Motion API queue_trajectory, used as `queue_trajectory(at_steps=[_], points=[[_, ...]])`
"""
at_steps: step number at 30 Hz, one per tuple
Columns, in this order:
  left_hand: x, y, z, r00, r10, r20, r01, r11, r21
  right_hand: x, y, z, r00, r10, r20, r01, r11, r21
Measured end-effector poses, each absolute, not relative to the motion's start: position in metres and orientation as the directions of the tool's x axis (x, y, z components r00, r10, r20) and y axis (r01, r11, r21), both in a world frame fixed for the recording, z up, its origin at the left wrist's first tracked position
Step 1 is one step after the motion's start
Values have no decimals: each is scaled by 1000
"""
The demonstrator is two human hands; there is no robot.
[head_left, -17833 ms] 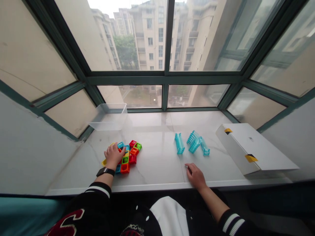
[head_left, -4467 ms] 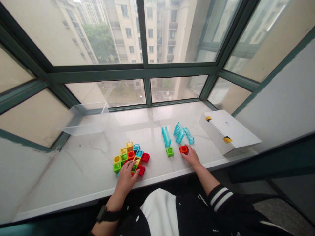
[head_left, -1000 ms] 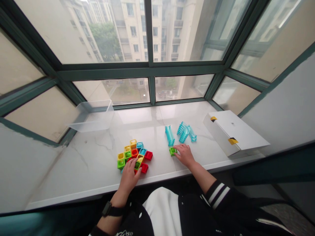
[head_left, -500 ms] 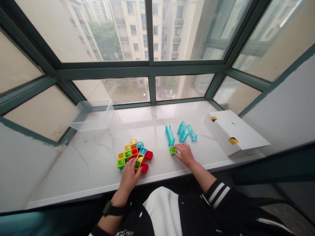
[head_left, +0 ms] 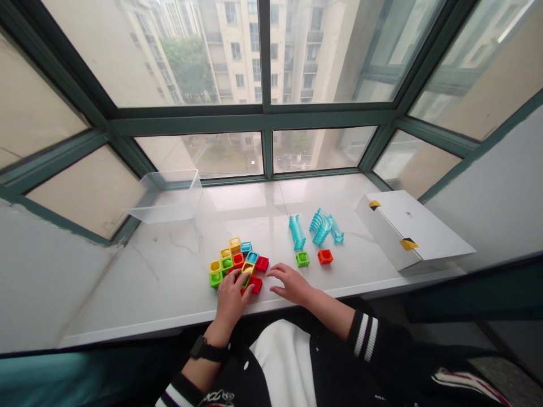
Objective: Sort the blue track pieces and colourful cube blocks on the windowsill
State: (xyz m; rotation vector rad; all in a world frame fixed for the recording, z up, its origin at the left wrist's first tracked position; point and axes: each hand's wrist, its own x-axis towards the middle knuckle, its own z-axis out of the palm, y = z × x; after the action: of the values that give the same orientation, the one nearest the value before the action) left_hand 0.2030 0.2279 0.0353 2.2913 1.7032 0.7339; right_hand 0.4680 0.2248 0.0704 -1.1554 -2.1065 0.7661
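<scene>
Soft daylight through window (head_left: 266, 117); pale glare on countertop (head_left: 250, 206); buildings (head_left: 237, 62) outside hazy; wide-angle stretch toward edges.

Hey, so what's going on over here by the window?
A person has their left hand on a cluster of colourful blocks on the white ledge. Their right hand is open beside the cluster, holding nothing visible. One green block and one orange-red block sit apart, near some turquoise pieces.
</scene>
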Motion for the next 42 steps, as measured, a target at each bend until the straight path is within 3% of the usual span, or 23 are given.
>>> queue_trajectory(at_steps=[5,15,20,23,27,33,38,42], points=[[214,224,31,212,928,306,871,-321,371,432,225,52,-401,912,88,630,344,-696],[218,224,32,232,911,340,859,-356,368,434,227,46,-285,953,107,616,268,-741],[219,225,34,234,911,341,857,-358,369,470,224,53,-234,968,94,351,174,-920],[219,226,36,225,916,333,851,-351,390,492,218,62,-186,977,107,217,147,-965],[219,224,48,212,911,354,816,-364,449,510,207,72,-113,987,116,123,130,-984],[239,214,85,302,886,352,593,-463,658,509,203,75,-98,992,-73,-205,-92,-975],[262,205,106,424,851,311,469,-500,728,491,202,76,-197,973,-117,-293,-173,-940],[269,203,109,383,873,303,422,-457,783,483,202,68,-250,958,-143,-317,-220,-923]])
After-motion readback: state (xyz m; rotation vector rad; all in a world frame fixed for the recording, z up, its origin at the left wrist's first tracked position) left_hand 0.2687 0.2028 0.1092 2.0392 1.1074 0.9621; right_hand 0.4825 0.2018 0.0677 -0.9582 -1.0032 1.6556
